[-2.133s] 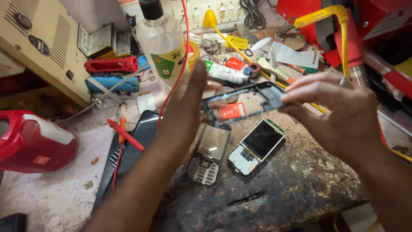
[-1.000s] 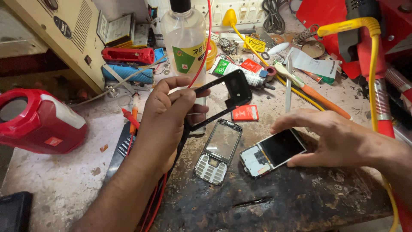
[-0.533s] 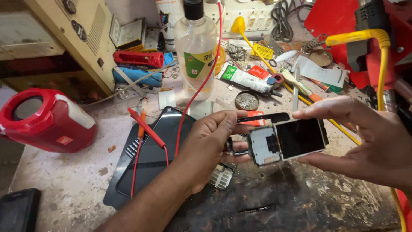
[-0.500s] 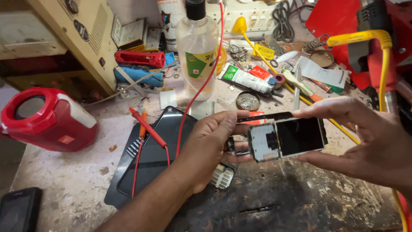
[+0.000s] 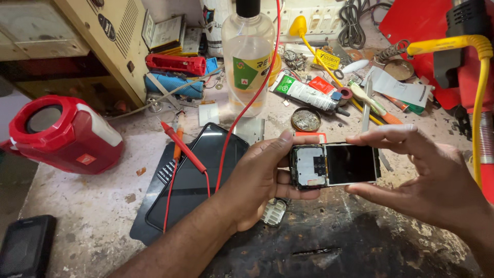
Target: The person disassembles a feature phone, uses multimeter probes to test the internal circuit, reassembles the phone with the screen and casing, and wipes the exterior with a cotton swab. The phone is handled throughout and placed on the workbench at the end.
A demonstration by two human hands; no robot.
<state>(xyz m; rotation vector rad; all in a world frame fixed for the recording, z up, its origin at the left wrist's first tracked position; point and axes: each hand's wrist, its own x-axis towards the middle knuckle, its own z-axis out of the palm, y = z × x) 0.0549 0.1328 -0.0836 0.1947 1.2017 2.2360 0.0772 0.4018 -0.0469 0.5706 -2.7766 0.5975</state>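
- While our left hand (image 5: 260, 175) pinches one end of the stripped phone (image 5: 334, 164) between thumb and curled fingers, our right hand (image 5: 427, 177) grips the other end, index finger along the top edge, thumb beneath.
- We hold the phone level above the worn, dark-stained bench (image 5: 360, 242): a glossy black screen on the right, a pale bare keypad board on the left.
- Just below our left hand lies a loose grey keypad part (image 5: 274, 212).
- Further left, a flat black glass panel (image 5: 198, 175) lies under a thin red probe (image 5: 182, 146).
- Behind stands a clear plastic bottle (image 5: 249, 56); a rounded red speaker (image 5: 62, 134) sits far left.
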